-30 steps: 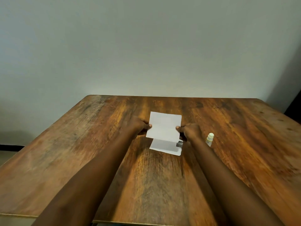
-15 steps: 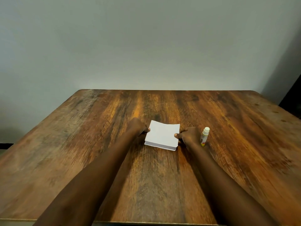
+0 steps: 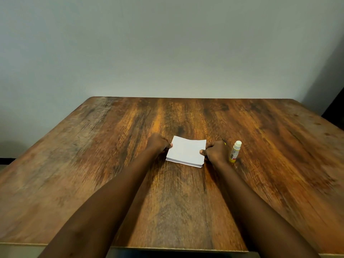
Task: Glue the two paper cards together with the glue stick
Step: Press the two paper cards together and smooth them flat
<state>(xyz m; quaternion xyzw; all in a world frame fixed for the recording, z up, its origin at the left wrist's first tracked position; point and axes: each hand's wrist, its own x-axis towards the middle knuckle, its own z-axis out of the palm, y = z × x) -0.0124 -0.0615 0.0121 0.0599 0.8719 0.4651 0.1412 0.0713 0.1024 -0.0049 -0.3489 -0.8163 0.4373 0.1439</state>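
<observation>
While both hands meet at the middle of the desk (image 3: 93, 164), the 2 white cards (image 3: 186, 151) lie stacked there, a bit R of centre. Top card (image 3: 189, 147) covers nearly all of the lower card (image 3: 183, 162); only a thin strip of the lower one shows along the near edge & at the near-R corner. Can't tell if the top card is pressed fully flat.

L hand (image 3: 158, 144) holds the stack's L edge: thumb tip on top of the paper, fingers (image 3: 164, 141) curled in tight, tips hidden. R hand (image 3: 216, 152) does the same at the R edge, w/ thumb on the top face and the other fingers curled by the edge. So both hands pinch the cards, and neither is spread wide.

Glue stick (image 3: 235, 151) stands on the desk just R of the R hand, apart from the cards. It has a white top & a yellow body w/ a small label. Touching the hand or not: can't tell. Tiny yellow speck (image 3: 225, 143) shows past the R knuckles, too small to ID.

Bare forearms (image 3: 111, 202) reach in from the near desk edge. Plain grey wall (image 3: 167, 43) behind.
</observation>
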